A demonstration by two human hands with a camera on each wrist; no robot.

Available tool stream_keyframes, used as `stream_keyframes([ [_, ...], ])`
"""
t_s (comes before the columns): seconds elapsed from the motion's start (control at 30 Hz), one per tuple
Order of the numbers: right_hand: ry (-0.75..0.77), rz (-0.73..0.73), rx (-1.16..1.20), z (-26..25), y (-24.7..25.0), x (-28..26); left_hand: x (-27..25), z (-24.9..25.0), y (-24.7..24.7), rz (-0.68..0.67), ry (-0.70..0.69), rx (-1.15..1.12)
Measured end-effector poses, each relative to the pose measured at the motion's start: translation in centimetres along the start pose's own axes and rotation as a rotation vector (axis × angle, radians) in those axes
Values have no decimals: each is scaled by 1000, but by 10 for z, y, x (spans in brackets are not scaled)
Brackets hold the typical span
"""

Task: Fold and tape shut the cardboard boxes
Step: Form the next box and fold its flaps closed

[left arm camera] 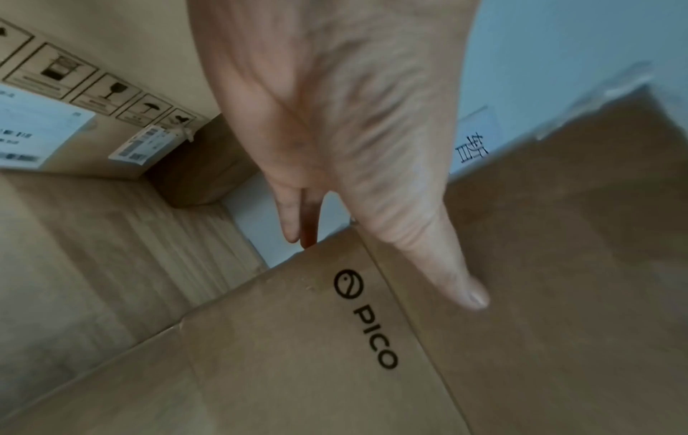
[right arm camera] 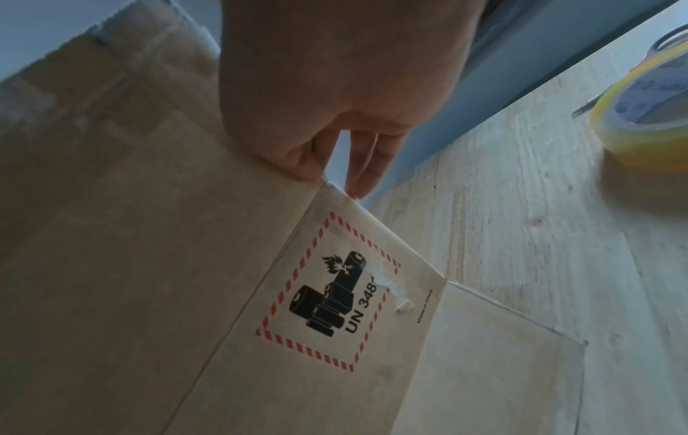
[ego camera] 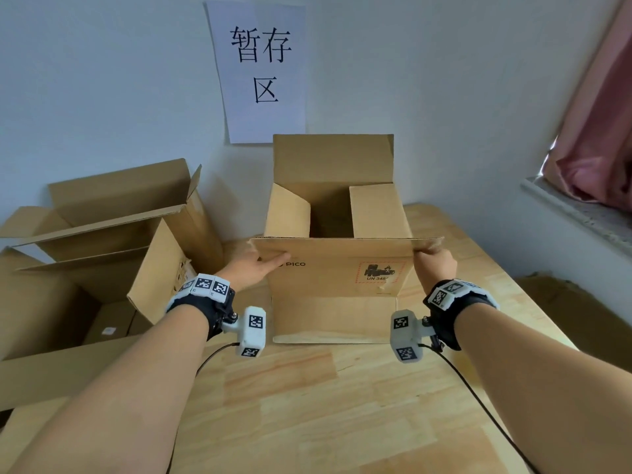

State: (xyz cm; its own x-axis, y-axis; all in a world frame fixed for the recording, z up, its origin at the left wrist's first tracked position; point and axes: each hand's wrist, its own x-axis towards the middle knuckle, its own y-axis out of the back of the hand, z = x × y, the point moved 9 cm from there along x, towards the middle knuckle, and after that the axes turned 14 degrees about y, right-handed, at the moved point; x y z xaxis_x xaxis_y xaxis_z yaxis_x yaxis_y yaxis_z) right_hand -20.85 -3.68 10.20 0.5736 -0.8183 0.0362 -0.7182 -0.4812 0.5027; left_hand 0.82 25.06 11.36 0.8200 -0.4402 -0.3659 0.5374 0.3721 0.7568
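Note:
An open-topped cardboard box (ego camera: pixel 335 309) marked PICO stands mid-table. Its rear flap (ego camera: pixel 333 159) stands upright, and both side flaps (ego camera: pixel 376 210) lean inward over the opening. The front flap (ego camera: pixel 342 251) is raised to about level. My left hand (ego camera: pixel 263 263) pinches its left corner, with the thumb (left arm camera: pixel 446 265) lying on the outer face and the fingers behind the edge. My right hand (ego camera: pixel 432 258) pinches the right corner above the red-bordered battery label (right arm camera: pixel 335 294), thumb in front and fingers behind. A yellow-edged tape roll (right arm camera: pixel 647 97) lies on the table to the right, seen only in the right wrist view.
Larger open cardboard boxes (ego camera: pixel 113 234) crowd the left side, one with flaps overhanging the table edge. The wooden table (ego camera: pixel 342 405) runs toward me. A paper sign (ego camera: pixel 263 70) hangs on the wall behind. A windowsill (ego camera: pixel 578 213) and pink curtain (ego camera: pixel 598 148) are at right.

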Motion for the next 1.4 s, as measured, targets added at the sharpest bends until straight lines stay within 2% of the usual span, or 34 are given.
stream_keyframes([
  [0.1,17,-8,22,0,-5,0,1,1,-2,20,25,-133],
  [0.17,91,-21,23,-7,-8,-1,0,5,4,92,28,-182],
  [0.27,181,-15,-49,-17,-9,1,5,9,12,221,-4,-156],
  [0.37,229,21,-91,-23,-6,7,16,9,14,276,-24,-105],
  [0.5,272,-22,-170,-26,-5,14,31,3,7,238,-21,-50],
  [0.63,269,-192,-509,-34,-19,24,32,19,-10,151,11,-24],
  [0.7,374,-278,-637,-49,-35,26,33,23,-20,148,27,2],
  [0.77,455,-425,-609,-58,-62,22,35,19,-33,130,38,13],
  [0.87,414,-578,-543,-54,-90,12,34,13,-43,79,53,60],
  [1.03,335,-643,-663,-27,-99,14,37,7,-54,-30,34,201],
  [1.23,335,-703,-630,-4,-113,20,51,9,-52,-97,18,105],
  [1.3,332,-694,-618,-3,-117,28,60,16,-40,-76,20,4],
  [1.4,329,-688,-593,0,-123,39,83,26,-8,57,50,-147],
])
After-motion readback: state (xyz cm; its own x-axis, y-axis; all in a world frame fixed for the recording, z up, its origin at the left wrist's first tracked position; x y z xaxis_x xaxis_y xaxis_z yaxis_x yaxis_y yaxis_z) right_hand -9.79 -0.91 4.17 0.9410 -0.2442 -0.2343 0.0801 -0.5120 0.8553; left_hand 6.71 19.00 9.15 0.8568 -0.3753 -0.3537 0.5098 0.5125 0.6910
